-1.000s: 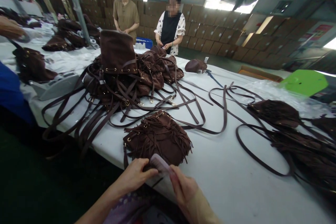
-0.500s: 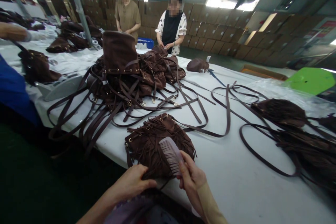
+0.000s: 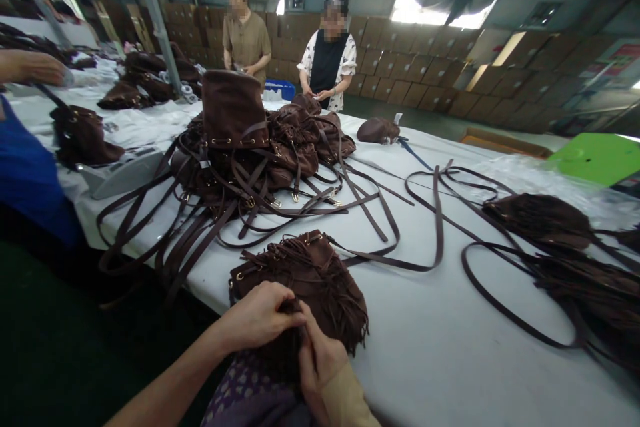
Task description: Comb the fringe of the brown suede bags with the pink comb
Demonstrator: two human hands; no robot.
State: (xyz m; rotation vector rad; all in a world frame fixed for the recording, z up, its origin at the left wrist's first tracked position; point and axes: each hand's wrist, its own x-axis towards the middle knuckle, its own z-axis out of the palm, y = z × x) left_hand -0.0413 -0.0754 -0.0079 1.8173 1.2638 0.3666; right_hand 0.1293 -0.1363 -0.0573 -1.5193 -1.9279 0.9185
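Observation:
A dark brown fringed drawstring bag (image 3: 327, 280) with gold eyelets lies on the white-covered table, close to the front edge. At its lower side, my left hand (image 3: 267, 317) is closed with thumb and fingers pinching some of the dark fringe. My right hand (image 3: 323, 353) meets it there, its fingers also closed at the fringe strands. The fingertips of both hands nearly touch. No comb shows; my right palm is turned out of sight.
A heap of brown bags (image 3: 235, 113) with long straps (image 3: 200, 227) covers the table ahead. More fringed bags (image 3: 543, 220) lie at the right, near clear plastic and a green panel (image 3: 595, 157). Two people (image 3: 327, 57) stand across the table; another person's hand (image 3: 37, 68) is at the left.
The pale comb in my right hand has gone from sight. My right hand has moved left and down to join my left hand at the fringe, where both fingers now pinch.

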